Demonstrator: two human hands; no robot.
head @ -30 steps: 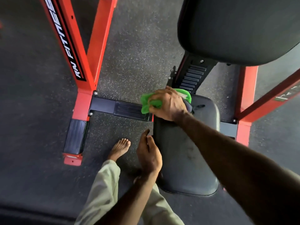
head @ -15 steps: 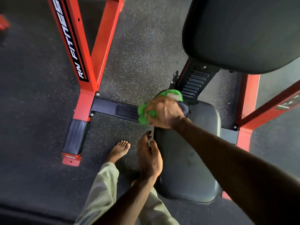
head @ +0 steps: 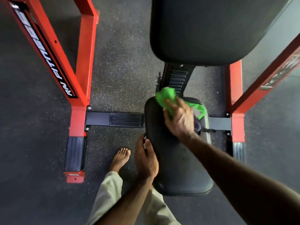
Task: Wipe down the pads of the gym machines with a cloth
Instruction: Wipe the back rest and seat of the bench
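My right hand (head: 178, 117) grips a crumpled green cloth (head: 167, 96) and presses it on the far end of the black seat pad (head: 175, 166). A strip of the cloth trails off to the right of the hand. My left hand (head: 146, 159) lies against the seat pad's left edge, fingers pointing forward. A small pale sliver shows between its thumb and fingers; what it is cannot be made out. The large black back pad (head: 203, 30) hangs above and beyond the seat.
Red frame legs stand at the left (head: 78, 88) and right (head: 237, 101), joined by a black cross bar (head: 113, 119) on the speckled rubber floor. My bare foot (head: 121, 157) and a pale trouser leg are just left of the seat.
My right hand has swept the cloth from the seat pad's far left corner to the right across its far end. The left hand has stayed at the pad's left edge.
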